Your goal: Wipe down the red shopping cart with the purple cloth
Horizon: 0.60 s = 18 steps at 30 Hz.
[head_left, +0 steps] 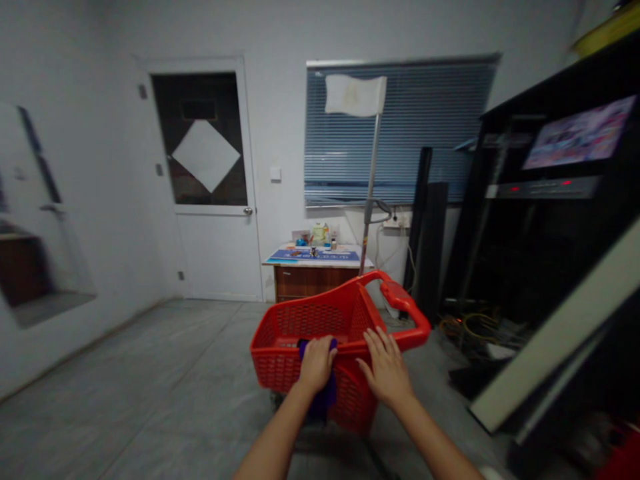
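Observation:
A red plastic shopping cart point(280, 333) stands on the grey floor just ahead of me, its handle point(407, 307) turned to the right. My left hand point(316, 363) is closed on a purple cloth point(325, 397) draped over the cart's near rim. My right hand point(385, 367) lies on the same rim beside it, fingers stretched forward and slightly spread, holding nothing.
A small wooden desk point(313, 273) with a blue mat and bottles stands behind the cart under a window with blinds point(400, 127). A pole with a white flag point(370, 180) rises from the cart. A white door point(210, 193) is at left; dark shelving point(550, 220) and cables point(475, 327) at right.

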Each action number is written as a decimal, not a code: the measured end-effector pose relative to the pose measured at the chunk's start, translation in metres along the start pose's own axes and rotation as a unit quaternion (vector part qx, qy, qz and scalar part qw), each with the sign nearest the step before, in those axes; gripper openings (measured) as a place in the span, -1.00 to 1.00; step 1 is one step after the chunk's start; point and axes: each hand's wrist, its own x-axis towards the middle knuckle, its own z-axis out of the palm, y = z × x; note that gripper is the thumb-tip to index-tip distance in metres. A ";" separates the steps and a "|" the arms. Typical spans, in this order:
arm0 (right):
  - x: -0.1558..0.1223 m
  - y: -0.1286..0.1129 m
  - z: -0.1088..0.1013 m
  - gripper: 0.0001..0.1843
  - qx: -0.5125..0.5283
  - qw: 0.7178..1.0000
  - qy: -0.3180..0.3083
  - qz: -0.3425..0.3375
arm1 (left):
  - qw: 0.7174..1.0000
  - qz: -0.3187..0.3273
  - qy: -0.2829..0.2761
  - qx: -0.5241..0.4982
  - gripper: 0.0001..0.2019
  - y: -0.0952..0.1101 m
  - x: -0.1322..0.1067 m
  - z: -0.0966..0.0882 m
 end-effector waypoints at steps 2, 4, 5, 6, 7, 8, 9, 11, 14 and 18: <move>0.000 0.001 0.000 -0.34 0.001 1.000 -0.006 0.001 | 1.000 0.001 -0.007 -0.005 -0.68 0.010 0.005 0.001; -0.001 0.003 0.000 -0.34 0.000 1.000 -0.011 0.000 | 1.000 0.014 -0.009 -0.013 -0.67 0.020 0.009 0.003; -0.001 0.004 0.000 -0.34 0.000 1.000 -0.011 -0.003 | 1.000 0.024 -0.008 -0.017 -0.66 0.024 0.009 0.005; -0.001 0.005 0.000 -0.34 0.001 1.000 -0.011 -0.007 | 0.999 0.034 -0.006 -0.021 -0.65 0.026 0.009 0.006; -0.002 0.006 0.000 -0.35 0.001 1.000 -0.009 -0.011 | 0.999 0.043 -0.003 -0.024 -0.63 0.026 0.008 0.008; -0.002 0.007 0.000 -0.35 0.002 1.000 -0.007 -0.015 | 0.998 0.050 0.000 -0.024 -0.62 0.023 0.006 0.009; -0.002 0.008 0.000 -0.35 0.002 1.000 -0.005 -0.017 | 0.998 0.053 0.005 -0.024 -0.61 0.019 0.002 0.009; -0.002 0.009 0.000 -0.35 0.001 1.000 -0.005 -0.021 | 0.999 0.046 0.013 -0.018 -0.61 0.007 -0.004 0.009; -0.002 0.008 0.000 -0.34 -0.002 1.000 -0.005 -0.023 | 1.000 0.020 0.010 -0.013 -0.61 -0.005 -0.009 0.005; -0.001 0.004 0.001 -0.35 -0.003 1.000 0.008 -0.025 | 0.999 0.013 -0.025 -0.039 -0.62 0.011 0.002 0.001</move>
